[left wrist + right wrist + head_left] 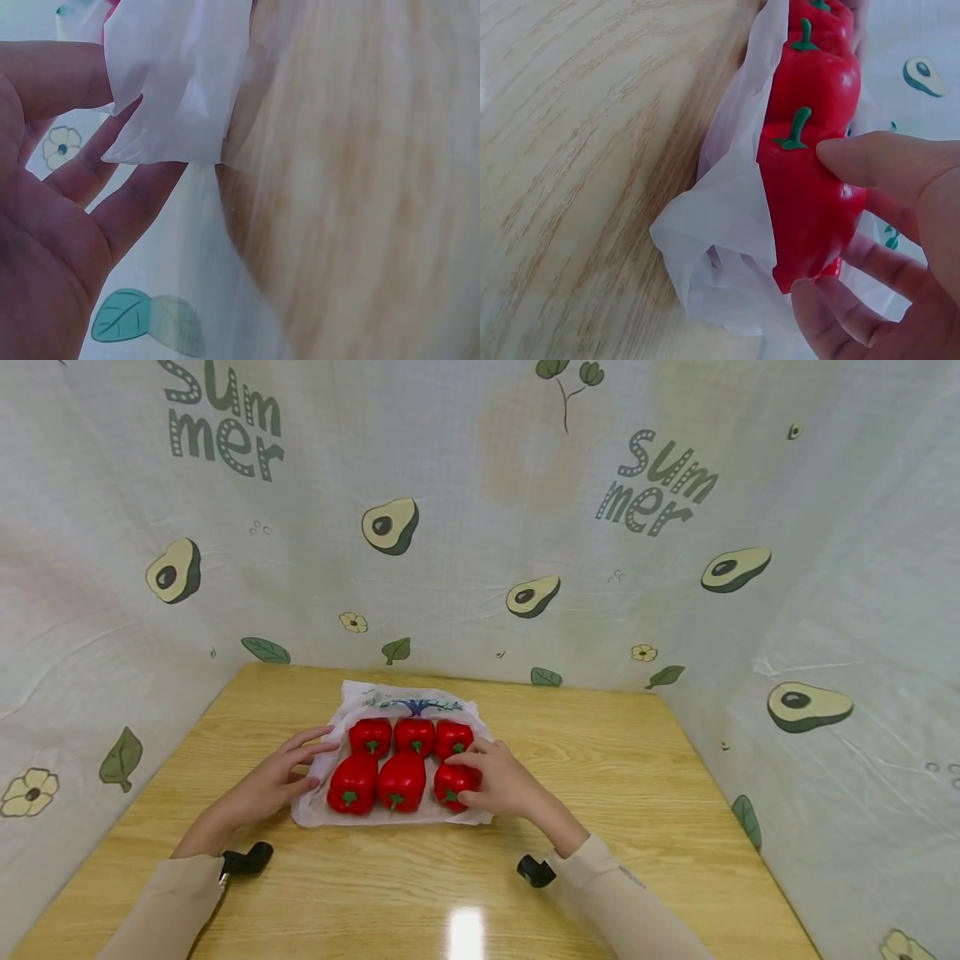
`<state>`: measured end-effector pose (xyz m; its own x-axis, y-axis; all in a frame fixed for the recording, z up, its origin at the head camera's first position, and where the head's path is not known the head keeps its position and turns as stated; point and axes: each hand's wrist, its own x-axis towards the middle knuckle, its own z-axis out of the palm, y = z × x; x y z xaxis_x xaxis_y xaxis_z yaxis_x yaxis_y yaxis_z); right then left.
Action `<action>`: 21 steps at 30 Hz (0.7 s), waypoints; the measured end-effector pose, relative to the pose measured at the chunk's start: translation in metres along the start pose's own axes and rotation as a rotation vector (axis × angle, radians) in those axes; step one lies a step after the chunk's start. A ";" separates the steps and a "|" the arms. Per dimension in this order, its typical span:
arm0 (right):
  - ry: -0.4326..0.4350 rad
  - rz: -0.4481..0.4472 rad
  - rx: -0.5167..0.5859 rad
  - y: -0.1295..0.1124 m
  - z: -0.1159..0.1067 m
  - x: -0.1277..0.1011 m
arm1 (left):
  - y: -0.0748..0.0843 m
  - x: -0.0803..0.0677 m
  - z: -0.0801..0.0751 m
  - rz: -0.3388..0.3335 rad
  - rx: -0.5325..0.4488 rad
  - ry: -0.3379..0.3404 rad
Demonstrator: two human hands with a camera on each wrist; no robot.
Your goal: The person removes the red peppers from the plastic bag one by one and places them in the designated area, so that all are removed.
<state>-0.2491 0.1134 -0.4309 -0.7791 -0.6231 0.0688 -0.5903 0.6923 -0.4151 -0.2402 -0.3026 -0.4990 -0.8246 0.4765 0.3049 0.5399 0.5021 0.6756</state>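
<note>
Blurred throughout the left wrist view, with the left hand [45, 225] cut off by the frame's left edge. Partly hidden behind the right hand [502, 781]: the near right pepper [450, 781]. Too small to read: print on the white bag [408, 702].

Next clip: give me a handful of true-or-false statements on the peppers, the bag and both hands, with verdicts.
1. Six red peppers lie on the white plastic bag. True.
2. The right hand grips the near-right pepper. True.
3. The left hand holds a pepper. False: its fingers rest at the bag's left edge, touching no pepper.
4. The peppers sit in one single row. False: two rows of three.
5. The bag lies on a wooden table. True.
</note>
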 end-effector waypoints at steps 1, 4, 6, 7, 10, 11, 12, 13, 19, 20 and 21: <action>0.001 -0.003 0.005 0.000 0.000 -0.001 | 0.000 0.000 0.000 0.000 -0.001 -0.001; 0.006 -0.016 0.018 -0.001 0.000 -0.003 | 0.000 -0.001 0.000 -0.001 0.005 0.003; 0.010 -0.021 0.017 -0.002 0.001 -0.004 | 0.001 -0.002 0.000 -0.005 0.021 0.011; 0.013 -0.024 0.014 -0.002 0.001 -0.004 | 0.001 -0.002 -0.001 -0.005 0.028 0.013; 0.018 -0.030 -0.012 -0.001 0.003 -0.005 | 0.001 -0.002 0.000 -0.007 0.032 0.016; 0.018 -0.030 -0.021 -0.001 0.003 -0.005 | 0.002 -0.002 0.000 -0.010 0.025 0.014; 0.017 -0.032 -0.030 0.000 0.003 -0.005 | 0.002 -0.002 0.000 -0.011 0.019 0.013; 0.014 -0.035 -0.033 0.000 0.003 -0.006 | 0.002 -0.002 0.000 -0.012 0.010 0.010; -0.022 -0.053 0.026 0.002 0.000 -0.010 | 0.002 -0.002 0.000 -0.006 -0.009 0.006; -0.026 -0.055 0.039 0.003 0.000 -0.010 | 0.002 -0.002 0.000 -0.004 -0.007 0.007; -0.030 -0.056 0.050 0.003 0.000 -0.011 | 0.002 -0.002 0.000 -0.002 -0.007 0.009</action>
<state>-0.2422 0.1223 -0.4333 -0.7384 -0.6711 0.0666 -0.6207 0.6377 -0.4563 -0.2373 -0.3025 -0.4986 -0.8274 0.4686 0.3095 0.5367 0.4978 0.6813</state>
